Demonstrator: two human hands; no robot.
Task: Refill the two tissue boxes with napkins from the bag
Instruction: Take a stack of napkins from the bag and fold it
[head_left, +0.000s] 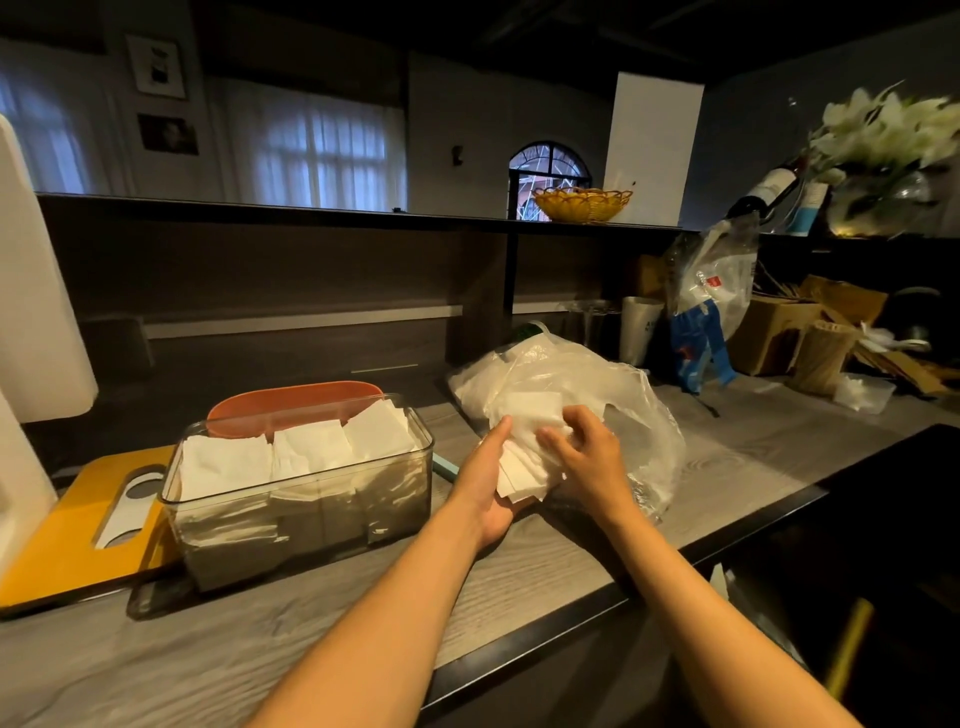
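Observation:
A clear plastic tissue box (415, 499) stands on the grey counter, filled with white napkins (306, 447). Behind it sits an orange-red box (291, 402), mostly hidden. Its yellow lid (67, 535) with an oval slot lies flat at the left. A crumpled clear plastic bag (597, 374) of napkins lies to the right. At the bag's mouth my left hand (488, 483) lies palm up under a stack of white napkins (519, 473), thumb along its edge. My right hand (587, 452) rests on top of that stack with curled fingers gripping it.
A cluttered corner at the right holds cardboard boxes (779, 332), another plastic bag (711, 286), a wine bottle (769, 187) and white flowers (883, 130). A yellow basket (582, 202) sits on the shelf behind. The counter's dark front edge (571, 618) runs diagonally. White objects stand at far left.

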